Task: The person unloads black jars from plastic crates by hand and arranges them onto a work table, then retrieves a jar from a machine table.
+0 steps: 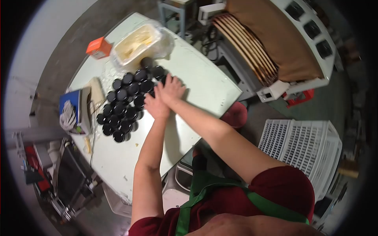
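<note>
Many round black lidded pieces (120, 108) stand packed in rows on the white table (204, 84). At the right edge of this group, my left hand (157, 105) touches the black pieces with its fingers spread. My right hand (172, 89) lies just beside it, its fingers apart over a black piece that is partly hidden beneath them. The two hands overlap near the wrists. Behind the group is a white tub (136, 45) lined with clear plastic, with pale yellowish contents.
An orange box (99, 48) stands at the table's back edge. A blue box (71, 105) with a crumpled cloth (67, 117) is at the left. White plastic crates (293, 145), a red bucket (235, 115) and a machine with a brown cover (275, 39) are at the right.
</note>
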`<act>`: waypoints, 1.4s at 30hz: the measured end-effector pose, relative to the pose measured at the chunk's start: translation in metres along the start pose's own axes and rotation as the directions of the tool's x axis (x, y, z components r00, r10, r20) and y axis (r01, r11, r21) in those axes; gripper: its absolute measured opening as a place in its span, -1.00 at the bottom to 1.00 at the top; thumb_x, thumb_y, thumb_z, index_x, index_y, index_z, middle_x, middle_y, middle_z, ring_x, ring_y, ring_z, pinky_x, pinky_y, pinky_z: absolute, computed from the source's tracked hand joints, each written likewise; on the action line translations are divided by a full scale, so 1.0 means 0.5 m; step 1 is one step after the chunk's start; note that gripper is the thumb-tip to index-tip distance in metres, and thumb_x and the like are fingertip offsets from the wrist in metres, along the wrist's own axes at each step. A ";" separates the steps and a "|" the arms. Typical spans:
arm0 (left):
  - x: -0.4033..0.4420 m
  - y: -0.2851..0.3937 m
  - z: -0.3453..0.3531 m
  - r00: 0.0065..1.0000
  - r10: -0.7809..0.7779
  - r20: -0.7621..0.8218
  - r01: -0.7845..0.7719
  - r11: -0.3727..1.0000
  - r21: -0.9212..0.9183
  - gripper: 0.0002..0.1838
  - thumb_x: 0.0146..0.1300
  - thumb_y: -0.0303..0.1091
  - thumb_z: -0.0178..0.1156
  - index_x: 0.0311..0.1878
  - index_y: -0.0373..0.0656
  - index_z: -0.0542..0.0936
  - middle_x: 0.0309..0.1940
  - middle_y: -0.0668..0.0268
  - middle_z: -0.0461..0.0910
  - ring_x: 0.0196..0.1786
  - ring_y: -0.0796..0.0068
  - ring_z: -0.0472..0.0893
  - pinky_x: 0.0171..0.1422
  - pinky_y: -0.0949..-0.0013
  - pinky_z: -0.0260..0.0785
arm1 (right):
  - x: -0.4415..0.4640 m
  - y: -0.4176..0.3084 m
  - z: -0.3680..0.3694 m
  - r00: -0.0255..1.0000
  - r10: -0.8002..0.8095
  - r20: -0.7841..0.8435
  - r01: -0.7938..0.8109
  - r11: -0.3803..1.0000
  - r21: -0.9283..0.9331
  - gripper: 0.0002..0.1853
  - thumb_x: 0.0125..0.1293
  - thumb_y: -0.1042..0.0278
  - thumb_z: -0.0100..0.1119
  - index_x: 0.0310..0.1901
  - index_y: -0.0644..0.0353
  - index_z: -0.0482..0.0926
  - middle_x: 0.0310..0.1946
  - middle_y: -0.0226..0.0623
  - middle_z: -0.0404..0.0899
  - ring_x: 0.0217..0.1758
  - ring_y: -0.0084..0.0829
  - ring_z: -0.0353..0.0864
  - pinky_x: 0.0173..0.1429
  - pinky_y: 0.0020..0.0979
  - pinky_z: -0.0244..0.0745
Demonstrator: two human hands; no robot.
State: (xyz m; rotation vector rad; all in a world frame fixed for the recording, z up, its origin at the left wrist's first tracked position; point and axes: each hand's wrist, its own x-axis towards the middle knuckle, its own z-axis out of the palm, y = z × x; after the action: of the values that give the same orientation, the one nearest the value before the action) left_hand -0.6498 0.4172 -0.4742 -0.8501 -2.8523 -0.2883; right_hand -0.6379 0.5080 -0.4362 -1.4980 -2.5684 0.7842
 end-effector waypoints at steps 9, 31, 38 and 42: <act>0.026 -0.062 -0.004 0.972 0.200 0.126 -0.220 0.961 0.167 -0.23 0.38 0.34 -0.18 0.51 0.07 0.29 0.48 0.05 0.20 0.36 -0.02 0.34 0.32 -0.11 0.27 | -0.025 0.047 -0.095 0.942 -0.268 0.201 0.205 0.935 0.290 -0.35 0.28 -0.10 0.06 0.30 0.14 0.36 0.34 0.06 0.27 0.36 0.16 0.25 0.34 0.22 0.20; -0.784 1.108 -0.570 0.076 0.951 -0.300 -0.725 -0.154 -0.671 -0.56 0.20 -0.54 0.22 0.20 -0.18 0.56 0.39 0.01 0.30 0.43 -0.03 0.27 0.51 0.07 0.13 | -0.929 1.689 -1.006 0.743 0.534 -0.404 -0.495 0.844 0.205 -0.52 0.11 0.24 0.35 0.08 0.21 0.60 -0.03 0.03 0.65 0.13 -0.02 0.61 0.22 -0.15 0.51; -0.940 1.423 -0.437 -0.318 0.944 -0.084 -0.778 -0.310 -0.547 -0.50 0.10 -0.45 0.36 0.16 -0.22 0.56 0.24 -0.03 0.42 0.33 -0.09 0.38 0.41 0.09 0.30 | -0.832 1.770 -0.841 0.905 0.377 -0.198 -0.362 0.926 0.107 -0.34 0.01 0.21 0.49 0.21 0.09 0.53 0.12 -0.09 0.54 0.21 -0.02 0.52 0.32 -0.16 0.46; -0.950 1.527 -0.330 -0.283 0.805 0.522 -0.933 -0.105 -0.344 -0.40 0.10 -0.33 0.41 0.22 -0.17 0.45 0.23 0.00 0.43 0.35 -0.08 0.39 0.38 0.08 0.38 | -0.741 1.735 -0.825 0.905 0.409 -0.118 -0.408 0.912 0.030 -0.14 0.06 0.12 0.48 0.45 -0.18 0.32 0.45 -0.12 0.26 0.48 -0.04 0.26 0.45 -0.09 0.30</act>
State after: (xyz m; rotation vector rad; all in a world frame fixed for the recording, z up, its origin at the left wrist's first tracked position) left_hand 0.1810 0.7575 -0.3016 -3.1125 -1.3499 0.6474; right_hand 0.3717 0.7063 -0.4041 -2.0499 -2.1875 0.7030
